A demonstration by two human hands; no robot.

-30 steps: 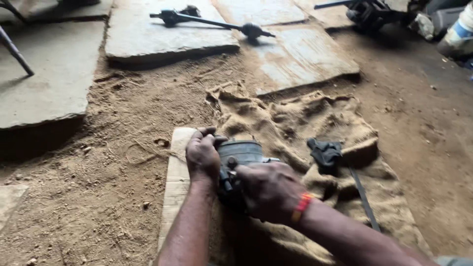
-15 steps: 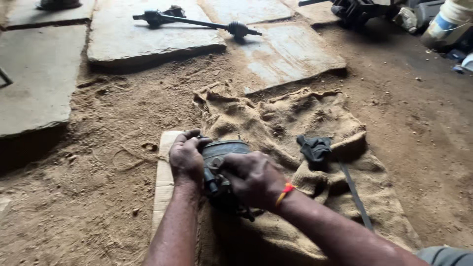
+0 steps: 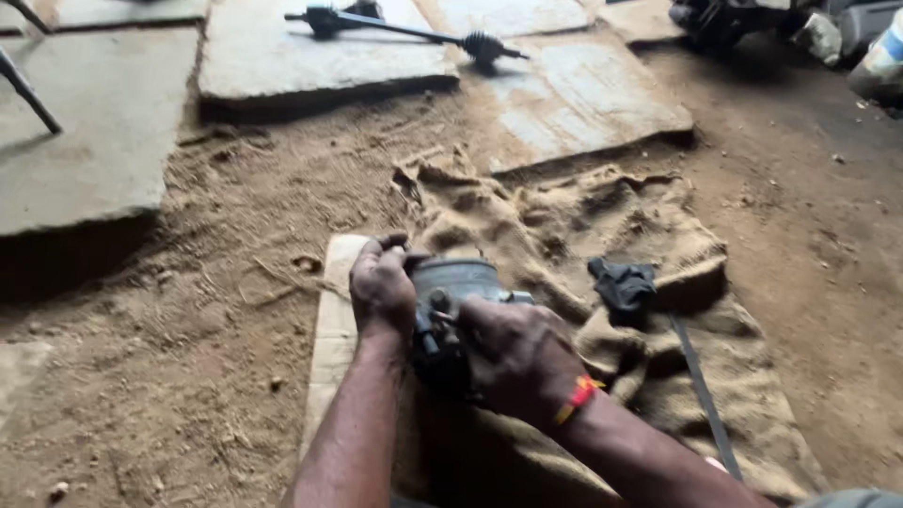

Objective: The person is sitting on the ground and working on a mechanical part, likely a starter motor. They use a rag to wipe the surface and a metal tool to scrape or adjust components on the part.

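Note:
A grey and black metal engine part point(image 3: 453, 290) rests on a burlap sack point(image 3: 564, 245) spread over the dirt floor. My left hand point(image 3: 381, 285) grips the part's left side, fingers curled over its top edge. My right hand point(image 3: 513, 356), with a red and yellow thread at the wrist, is closed over the part's near right side. A pale wooden plank point(image 3: 331, 329) lies under the sack's left edge, below my left forearm.
A black cloth-wrapped tool with a long flat strap point(image 3: 628, 290) lies on the sack to the right. Stone slabs point(image 3: 320, 56) sit at the back, one bearing a long axle shaft point(image 3: 404, 28). Dark machinery point(image 3: 715, 19) and a container point(image 3: 879, 66) stand far right.
Both hands stay on the engine part with no clear change of grip. The view has shifted slightly, so the scene sits a little differently in frame.

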